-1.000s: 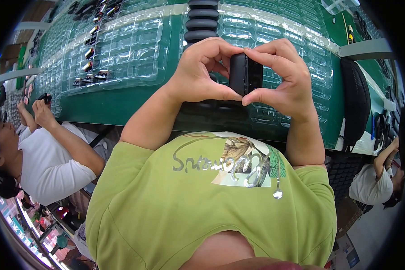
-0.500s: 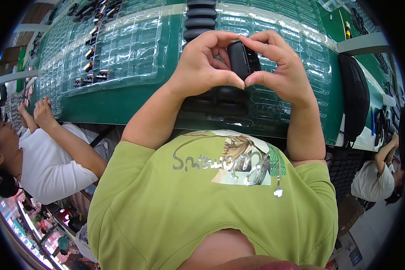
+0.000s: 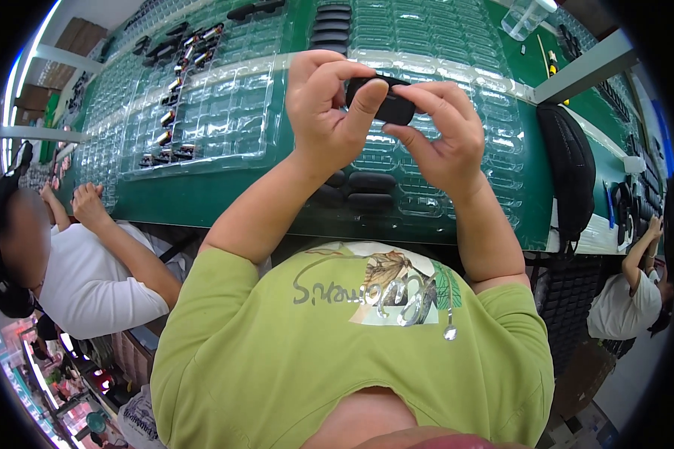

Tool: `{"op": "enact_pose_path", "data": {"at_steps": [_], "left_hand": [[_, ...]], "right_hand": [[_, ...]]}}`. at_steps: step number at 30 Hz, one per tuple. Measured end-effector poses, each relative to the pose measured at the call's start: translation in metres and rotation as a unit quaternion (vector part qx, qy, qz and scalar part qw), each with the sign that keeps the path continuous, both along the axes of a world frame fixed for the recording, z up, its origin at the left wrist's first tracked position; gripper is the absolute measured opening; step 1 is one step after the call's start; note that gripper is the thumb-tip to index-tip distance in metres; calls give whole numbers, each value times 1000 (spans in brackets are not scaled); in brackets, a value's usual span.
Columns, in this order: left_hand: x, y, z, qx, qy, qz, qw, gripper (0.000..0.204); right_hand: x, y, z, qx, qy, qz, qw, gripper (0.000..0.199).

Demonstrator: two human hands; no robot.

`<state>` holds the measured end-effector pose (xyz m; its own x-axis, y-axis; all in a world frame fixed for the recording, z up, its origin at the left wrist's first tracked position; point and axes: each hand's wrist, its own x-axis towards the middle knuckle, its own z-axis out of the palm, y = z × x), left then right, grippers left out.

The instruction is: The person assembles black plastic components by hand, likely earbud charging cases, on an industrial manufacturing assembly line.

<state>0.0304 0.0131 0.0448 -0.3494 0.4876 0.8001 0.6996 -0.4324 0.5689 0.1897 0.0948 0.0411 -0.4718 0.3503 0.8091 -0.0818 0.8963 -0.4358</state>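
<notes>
My left hand (image 3: 326,108) grips a small black case (image 3: 397,111) with rounded ends, its thumb across the near face and its fingers behind. The case is held tilted above the trays. My right hand (image 3: 449,131) is at the case's right end, index fingertip on the upper edge and thumb close by the lower edge; whether that thumb touches cannot be made out. Just below the hands, several similar black cases (image 3: 371,183) lie in a clear plastic tray (image 3: 427,203). More black oblong pieces (image 3: 331,28) sit in a row beyond my left hand.
Clear compartment trays (image 3: 240,127) cover much of the green table (image 3: 165,202); the left one holds small dark parts (image 3: 174,97). At the right are a black pouch (image 3: 567,165), a grey post (image 3: 588,69) and a clear jar (image 3: 526,19). People in white work on both sides.
The case, upright and seemingly gaping before, is now turned sideways with a plain face showing. My left thumb has moved onto it, and my right thumb has come away from my left thumb.
</notes>
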Motion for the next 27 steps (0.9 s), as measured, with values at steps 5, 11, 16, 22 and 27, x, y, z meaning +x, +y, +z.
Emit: {"op": "enact_pose_path", "data": {"at_steps": [5, 11, 16, 22, 27], "left_hand": [[15, 34, 30, 165, 49, -2, 985, 32], [48, 52, 65, 255, -25, 15, 967, 44], [52, 62, 87, 219, -180, 13, 959, 69], [50, 62, 98, 264, -133, -4, 955, 65], [50, 71, 80, 249, -157, 37, 955, 62]], "right_hand": [[-10, -9, 31, -98, 118, 21, 988, 19], [-42, 6, 62, -102, 382, -89, 914, 43], [-51, 11, 75, -94, 405, -125, 901, 44], [-51, 13, 92, -24, 414, -115, 903, 47], [-48, 28, 71, -27, 361, -119, 925, 48]]}}
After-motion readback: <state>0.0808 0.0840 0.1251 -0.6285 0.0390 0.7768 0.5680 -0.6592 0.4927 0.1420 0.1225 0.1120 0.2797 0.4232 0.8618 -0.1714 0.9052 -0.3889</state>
